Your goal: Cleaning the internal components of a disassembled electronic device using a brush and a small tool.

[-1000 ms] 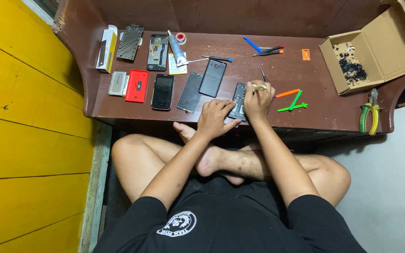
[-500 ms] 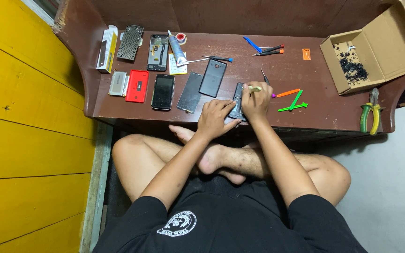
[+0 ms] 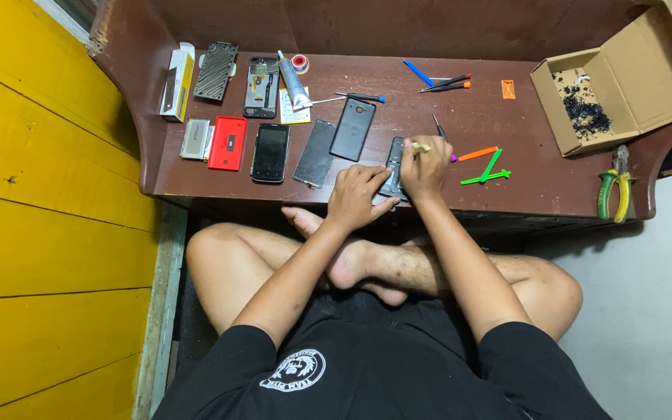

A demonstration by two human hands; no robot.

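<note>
I sit cross-legged at a low brown table (image 3: 507, 198). An opened dark phone (image 3: 393, 158) lies near the front edge. My left hand (image 3: 357, 196) rests flat on the phone's lower end and holds it down. My right hand (image 3: 425, 166) is closed around a thin tool with a yellowish handle (image 3: 420, 146), its tip down on the phone. The lower part of the phone is hidden under both hands.
Left of the hands lie several phones and covers, among them a black phone (image 3: 271, 152) and a red cover (image 3: 227, 143). Green pry tools (image 3: 488, 173) and an orange one lie to the right. A cardboard box (image 3: 612, 89) and pliers (image 3: 613, 193) sit far right. A glue tube (image 3: 292, 81) lies at the back.
My right hand has shifted slightly on the phone with the tool. My left hand stays pressed on the phone.
</note>
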